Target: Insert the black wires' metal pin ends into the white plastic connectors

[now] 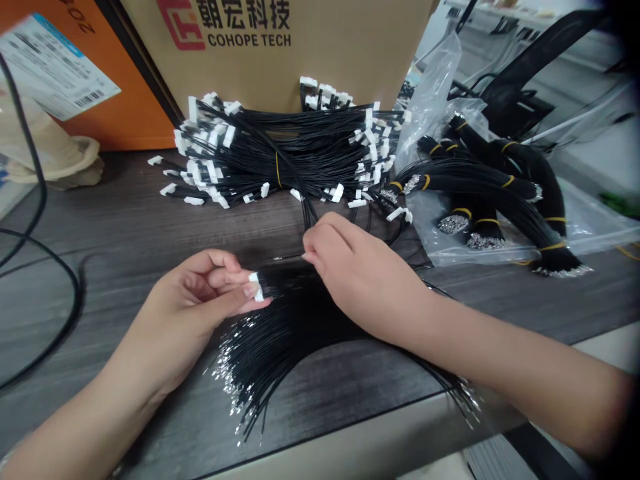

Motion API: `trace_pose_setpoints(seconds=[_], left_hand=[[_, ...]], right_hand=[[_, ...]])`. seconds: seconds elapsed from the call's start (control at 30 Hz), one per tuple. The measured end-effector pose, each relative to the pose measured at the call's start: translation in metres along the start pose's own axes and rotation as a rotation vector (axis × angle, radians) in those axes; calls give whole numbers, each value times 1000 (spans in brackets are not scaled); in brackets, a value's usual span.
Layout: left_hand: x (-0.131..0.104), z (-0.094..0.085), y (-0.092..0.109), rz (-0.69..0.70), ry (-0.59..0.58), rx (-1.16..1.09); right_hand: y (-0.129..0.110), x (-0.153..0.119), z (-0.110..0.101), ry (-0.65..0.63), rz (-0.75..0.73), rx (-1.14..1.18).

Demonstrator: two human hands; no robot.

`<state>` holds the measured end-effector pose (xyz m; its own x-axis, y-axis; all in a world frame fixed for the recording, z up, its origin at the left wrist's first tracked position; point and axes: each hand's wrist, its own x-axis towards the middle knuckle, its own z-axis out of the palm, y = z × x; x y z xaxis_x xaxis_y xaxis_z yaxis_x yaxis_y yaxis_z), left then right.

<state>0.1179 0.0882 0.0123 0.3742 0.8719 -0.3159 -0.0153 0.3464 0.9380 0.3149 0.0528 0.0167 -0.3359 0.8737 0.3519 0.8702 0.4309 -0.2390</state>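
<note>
Between thumb and fingers, my left hand [200, 293] pinches a small white connector [257, 287], from which black wires run to the right. My right hand [345, 267] is closed on a thin black wire [293, 257] whose bare metal tip points left, a little above and right of the connector. Beneath both hands a loose fan of black wires [280, 340] with silvery crimped ends lies on the dark table [165, 413]. Behind them rests a large pile of black cables [310, 157] with white connectors at both ends, partly bound by a yellow tie.
On the right, tied bundles of black wires [525, 200] lie on a clear plastic bag [435, 243]. A cardboard box [345, 40] and an orange box [135, 107] stand at the back. A black cable [75, 307] curves along the left, near a wrapped beige object [75, 160].
</note>
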Motion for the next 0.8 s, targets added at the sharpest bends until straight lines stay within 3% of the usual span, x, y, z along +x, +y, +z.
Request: trace_pose_setpoints(seconds=[0.17, 0.8], left_hand=[[-1, 2, 2, -36, -6, -87], [-4, 3, -2, 15, 11, -3]], right_hand=[[-4, 0, 1, -101, 6, 167], [-4, -1, -1, -168, 103, 369]])
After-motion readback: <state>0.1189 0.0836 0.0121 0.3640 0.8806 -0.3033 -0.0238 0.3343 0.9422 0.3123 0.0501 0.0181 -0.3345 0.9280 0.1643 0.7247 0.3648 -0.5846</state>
